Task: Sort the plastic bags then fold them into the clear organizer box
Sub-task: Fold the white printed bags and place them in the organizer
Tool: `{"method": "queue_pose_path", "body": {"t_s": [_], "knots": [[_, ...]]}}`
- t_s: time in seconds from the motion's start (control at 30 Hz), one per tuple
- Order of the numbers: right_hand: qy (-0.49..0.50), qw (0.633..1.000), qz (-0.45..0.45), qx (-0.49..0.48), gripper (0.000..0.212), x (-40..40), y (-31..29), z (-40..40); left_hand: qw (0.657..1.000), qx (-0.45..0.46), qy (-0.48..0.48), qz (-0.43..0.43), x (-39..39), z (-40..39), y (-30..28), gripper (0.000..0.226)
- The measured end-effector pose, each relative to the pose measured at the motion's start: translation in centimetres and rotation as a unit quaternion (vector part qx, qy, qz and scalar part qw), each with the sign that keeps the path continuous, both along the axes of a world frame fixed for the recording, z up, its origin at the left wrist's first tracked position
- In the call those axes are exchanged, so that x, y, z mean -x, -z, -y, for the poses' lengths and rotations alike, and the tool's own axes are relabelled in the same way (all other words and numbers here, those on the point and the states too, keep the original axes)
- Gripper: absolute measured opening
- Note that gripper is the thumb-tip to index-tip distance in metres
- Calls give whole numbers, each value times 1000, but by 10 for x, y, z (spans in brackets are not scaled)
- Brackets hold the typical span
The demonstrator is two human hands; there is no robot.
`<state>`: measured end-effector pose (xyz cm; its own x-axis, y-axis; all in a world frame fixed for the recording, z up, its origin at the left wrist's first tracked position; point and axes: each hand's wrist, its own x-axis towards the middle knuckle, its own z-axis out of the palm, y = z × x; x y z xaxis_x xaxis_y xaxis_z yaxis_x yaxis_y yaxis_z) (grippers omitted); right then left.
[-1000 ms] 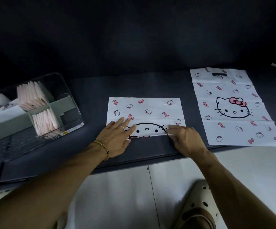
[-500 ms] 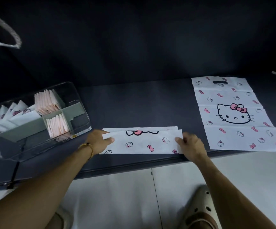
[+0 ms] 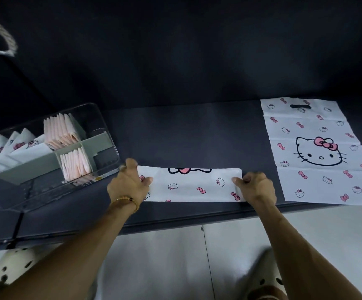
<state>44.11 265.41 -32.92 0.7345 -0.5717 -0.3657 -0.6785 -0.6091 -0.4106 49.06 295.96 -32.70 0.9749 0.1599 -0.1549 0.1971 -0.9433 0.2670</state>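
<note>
A white cat-print plastic bag, folded into a long narrow strip, lies near the front edge of the dark table. My left hand pinches its left end, thumb on top. At the strip's right end my right hand pinches it with curled fingers. A second, unfolded cat-print bag lies flat at the right. The clear organizer box stands at the left, with folded white bags and folded pink bags upright in its grey-divided compartments.
The dark table meets a dark wall behind. Its front edge runs just below my hands, over a pale tiled floor. My spotted clogs show below. A pale hanging loop sits at top left.
The half-open bag was folded toward me into a narrow strip. Both hands moved from pressing the fold's middle out to the strip's two ends, which they now pinch.
</note>
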Motion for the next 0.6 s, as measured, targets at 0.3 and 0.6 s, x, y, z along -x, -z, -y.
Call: {"method": "queue_pose_path", "body": {"t_s": [0.3, 0.6], "knots": [[20, 996, 31, 82, 31, 8, -6, -18, 920, -71, 384, 23, 19, -1, 35, 62], [-357, 920, 162, 19, 48, -3, 15, -166, 917, -98, 385, 20, 24, -3, 37, 72]]}}
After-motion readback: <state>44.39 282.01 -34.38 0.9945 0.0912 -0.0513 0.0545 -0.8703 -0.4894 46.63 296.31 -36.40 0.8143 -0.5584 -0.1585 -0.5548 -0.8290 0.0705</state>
